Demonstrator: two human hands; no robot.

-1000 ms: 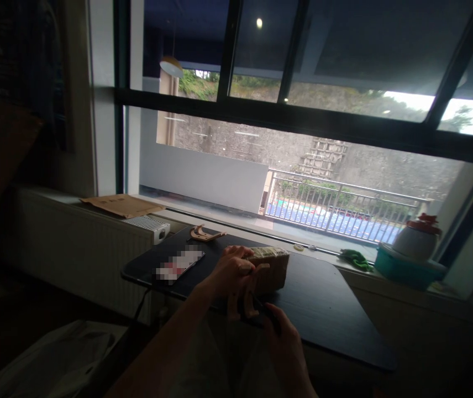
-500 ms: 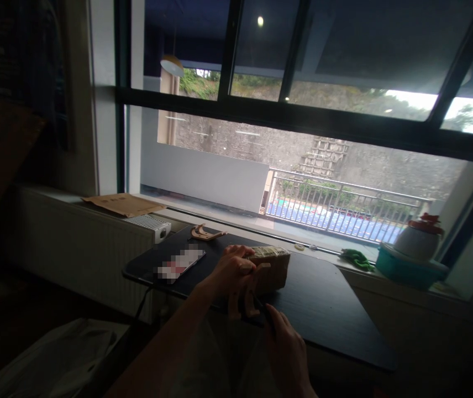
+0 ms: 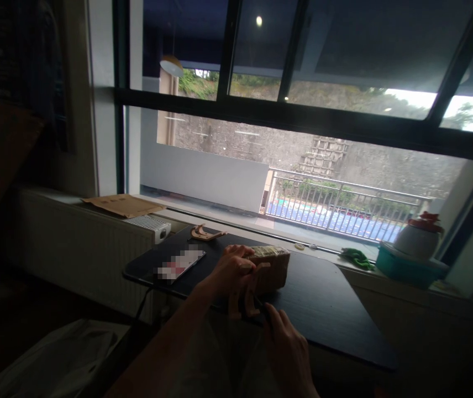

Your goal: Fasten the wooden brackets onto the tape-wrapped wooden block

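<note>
My left hand [image 3: 229, 272] is closed on a curved light-wood piece [image 3: 251, 297], pressing it against the near side of a brown block-shaped package [image 3: 277, 274] with a pale top. The prongs of the wood hang past the table's near edge. In my right hand [image 3: 289, 347] is a slim dark-handled tool [image 3: 265, 312]; its tip points up and left at the wood. The tip is too dark to make out, so I cannot tell its exact kind. Another curved wooden piece [image 3: 205, 234] lies at the table's back left.
A phone [image 3: 187, 264] lies on the dark table [image 3: 327, 309], left of my hands. Along the windowsill are a brown envelope [image 3: 126, 205], a green cloth [image 3: 356, 258] and a teal container [image 3: 406, 268] with a red-topped jug [image 3: 418, 239] on it. A white bag [image 3: 62, 354] is lower left.
</note>
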